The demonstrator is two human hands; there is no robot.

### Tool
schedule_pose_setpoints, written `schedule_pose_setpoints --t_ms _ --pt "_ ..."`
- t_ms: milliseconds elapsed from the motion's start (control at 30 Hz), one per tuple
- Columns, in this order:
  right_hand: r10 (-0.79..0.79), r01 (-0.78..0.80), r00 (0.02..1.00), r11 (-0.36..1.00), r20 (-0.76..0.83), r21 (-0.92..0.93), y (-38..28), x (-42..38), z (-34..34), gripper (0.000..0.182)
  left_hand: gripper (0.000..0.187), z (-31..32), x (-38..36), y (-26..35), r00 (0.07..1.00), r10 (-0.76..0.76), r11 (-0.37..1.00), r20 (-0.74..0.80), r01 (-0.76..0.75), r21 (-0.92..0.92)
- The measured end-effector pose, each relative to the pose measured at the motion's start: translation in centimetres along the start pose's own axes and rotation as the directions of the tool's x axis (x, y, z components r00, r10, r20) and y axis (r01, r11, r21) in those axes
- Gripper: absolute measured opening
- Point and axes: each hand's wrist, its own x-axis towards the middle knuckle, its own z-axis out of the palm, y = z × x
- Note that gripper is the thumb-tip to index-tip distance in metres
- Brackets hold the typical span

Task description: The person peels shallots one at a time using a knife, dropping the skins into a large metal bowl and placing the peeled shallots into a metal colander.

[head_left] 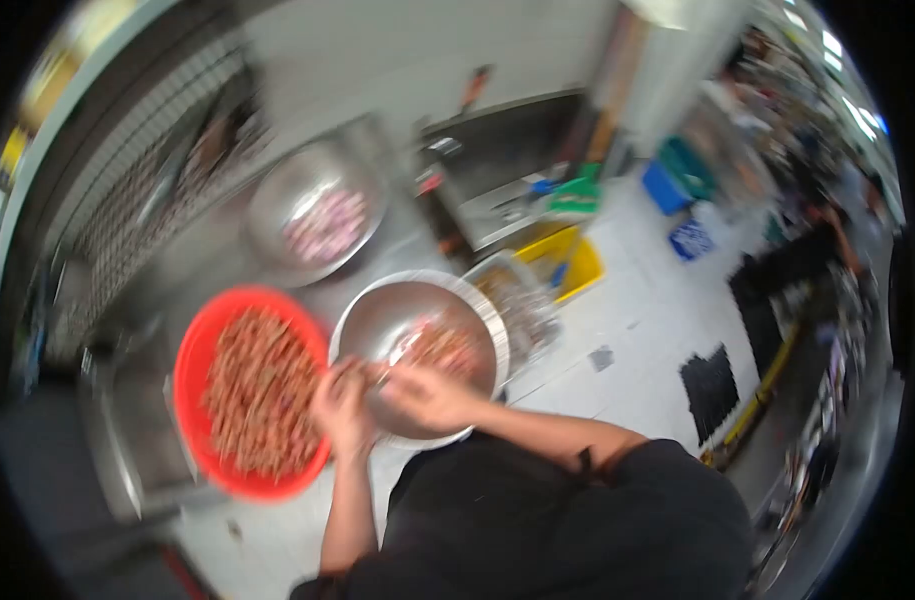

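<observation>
Pink bits of food (447,345) lie in a big steel bowl (375,315) with a wide pale rim, right in front of the person. The bits sit mostly toward the right side of the bowl, so the upper left part of the inside is bare, shiny metal. The left hand (345,408) is at the bowl's left edge, with its fingers bent in and close together. The right hand (432,395) reaches over the near part of the bowl, its fingers drawn in narrow and pointing at the left hand. There is a small blurry bit by the fingertips, but I cannot tell what it is or which hand has it. A red tub (189,370) stands just beside the bowl on the left, full of brownish-pink strips (262,390). The gap between the two rims is thin, and the left hand is next to it. Behind them, on the metal counter (212,255), is another steel bowl (275,205) with pale pink chunks (327,225) in it. On the right, a see-through bin (532,315) is close to the big bowl's edge, with a yellow tub (584,262) just past it. Farther right, the pale floor (627,310) has lots of open room.
</observation>
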Motion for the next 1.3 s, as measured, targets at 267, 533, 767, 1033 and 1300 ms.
schedule_pose_setpoints --t_ms 267,533,767,1033,1300 --pt "0.160 -0.154 0.972 0.987 -0.172 0.051 -3.4 -0.8 3.1 0.045 0.023 -1.7 -0.4 2.0 0.991 0.013 0.990 0.136 0.007 -0.144" --pt "0.095 -0.107 0.974 0.993 -0.204 -0.046 -4.5 -0.7 4.3 0.044 0.021 -2.4 -0.7 3.7 0.976 0.040 0.996 0.215 -0.022 -0.086" --pt "0.053 -0.063 0.945 0.998 -0.323 -0.022 -3.7 -0.1 4.8 0.037 0.023 -1.4 -1.2 3.9 0.934 0.197 0.979 0.299 -0.201 -0.020" --pt "0.432 -0.280 0.896 0.732 -0.104 0.621 -5.7 -0.2 2.6 0.030 0.023 -2.3 0.1 1.9 0.942 -0.015 0.967 0.336 0.099 -0.234" --pt "0.291 -0.476 0.850 0.782 -0.440 -0.403 -1.6 -1.3 -0.3 0.035 0.034 -2.0 0.8 2.7 0.903 -0.173 0.821 0.394 0.353 -0.449"
